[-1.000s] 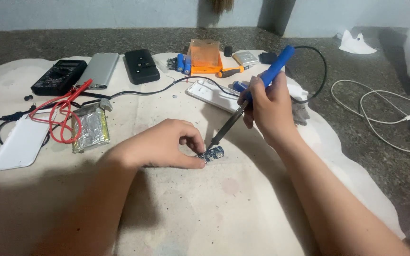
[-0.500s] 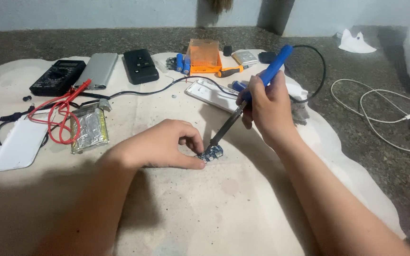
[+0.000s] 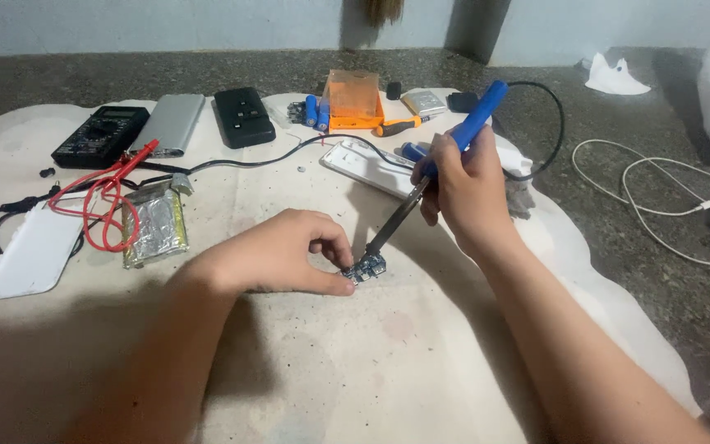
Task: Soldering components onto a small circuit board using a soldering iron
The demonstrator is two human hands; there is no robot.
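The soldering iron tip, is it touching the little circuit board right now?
Touching. The head view shows the soldering iron tip meeting the circuit board edge, no gap, left hand pinning it.

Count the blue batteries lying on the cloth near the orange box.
2, maybe more hidden. One blue battery lies left of the orange box; the second battery lies beside it, touching the box's left side.

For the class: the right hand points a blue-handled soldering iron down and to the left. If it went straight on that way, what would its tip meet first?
Most likely the small blue circuit board, pinned to the cloth by the left hand. The right hand's soldering iron tip seems on it already; depth is unclear.
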